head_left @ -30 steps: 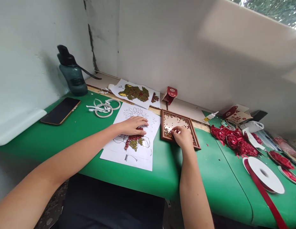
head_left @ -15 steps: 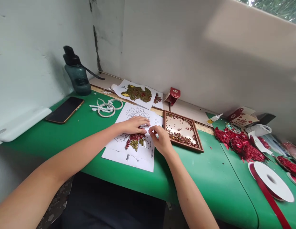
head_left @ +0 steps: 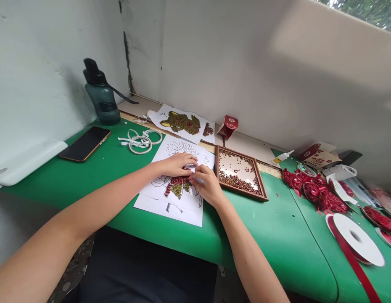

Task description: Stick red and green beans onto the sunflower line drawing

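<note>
A white sheet with a black line drawing (head_left: 188, 216) lies on the green tabletop in front of me. Red and green beans (head_left: 177, 187) cover a patch in the middle of the drawing. My left hand (head_left: 178, 164) rests palm down on the sheet above this patch, fingers stretched out. At the patch's right edge, my right hand (head_left: 206, 184) has thumb and forefinger pinched together; whatever is between them is too small to make out. Just right of the sheet sits a brown-framed tray (head_left: 262, 185) with loose red and green beans in it.
Behind the sheet lies a bean-covered animal picture (head_left: 183, 123). To the left are tape rolls (head_left: 140, 144), a phone (head_left: 85, 144) and a dark bottle (head_left: 102, 101). On the right are a glue bottle (head_left: 283, 157), red fabric flowers (head_left: 324, 198) and a ribbon spool (head_left: 356, 240).
My right hand has moved slightly left, its pinched fingertips now at the bean patch near my left fingers. My left hand has stayed in place.
</note>
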Available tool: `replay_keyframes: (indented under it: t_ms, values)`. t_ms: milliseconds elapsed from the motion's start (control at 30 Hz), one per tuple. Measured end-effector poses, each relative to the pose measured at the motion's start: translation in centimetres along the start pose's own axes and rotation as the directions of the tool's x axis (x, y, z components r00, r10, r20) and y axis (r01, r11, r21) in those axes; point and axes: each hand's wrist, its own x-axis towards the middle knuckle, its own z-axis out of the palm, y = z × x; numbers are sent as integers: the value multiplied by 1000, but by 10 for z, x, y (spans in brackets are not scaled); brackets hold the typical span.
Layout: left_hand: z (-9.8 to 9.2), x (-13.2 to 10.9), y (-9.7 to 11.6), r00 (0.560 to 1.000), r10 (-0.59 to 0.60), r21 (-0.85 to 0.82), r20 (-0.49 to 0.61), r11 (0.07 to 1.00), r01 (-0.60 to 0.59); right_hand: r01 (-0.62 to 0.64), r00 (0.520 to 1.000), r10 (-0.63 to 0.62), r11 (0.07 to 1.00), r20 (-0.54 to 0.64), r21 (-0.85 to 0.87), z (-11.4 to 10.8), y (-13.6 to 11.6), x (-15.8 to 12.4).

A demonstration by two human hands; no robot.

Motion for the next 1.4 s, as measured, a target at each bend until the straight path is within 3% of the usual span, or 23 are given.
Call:
replay_keyframes:
  t_ms: [133, 300, 767, 833, 933, 1000, 1067, 1133, 1267, 1400]
  values:
    - [-1, 0, 1, 1000, -9, -7, 9, 1000, 9, -9, 997, 15, 997, -75, 78, -4, -1, 0]
    - [-4, -3, 3, 998, -30, -54, 51, 998, 32, -89, 983, 95, 995, -160, 42, -11, -2, 0]
    - [-4, -4, 6, 996, -54, -69, 71, 996, 59, -202, 953, 197, 979, -229, 1, -17, -5, 1]
    - [-4, -4, 7, 994, -69, -63, 89, 995, 75, -262, 921, 240, 965, -308, -30, -29, 4, -1]
    - [-4, -4, 8, 991, -74, -53, 112, 995, 80, -499, 798, 410, 860, -441, -103, -54, 26, -12]
    - [-4, -3, 8, 989, -78, -43, 125, 996, 84, -658, 713, 549, 739, -436, -145, -70, 42, -21]
    - [-4, -3, 8, 987, -85, -37, 133, 995, 91, -736, 653, 634, 661, -414, -147, -79, 54, -30]
    - [-4, -3, 8, 987, -87, -39, 133, 995, 93, -754, 639, 668, 641, -382, -141, -81, 60, -34]
    - [-4, -4, 10, 991, -72, -37, 117, 996, 77, -738, 668, 674, 654, -317, -165, -76, 60, -32]
    - [-3, -3, 12, 990, -87, -29, 109, 995, 90, -708, 694, 633, 688, -343, -160, -74, 57, -29]
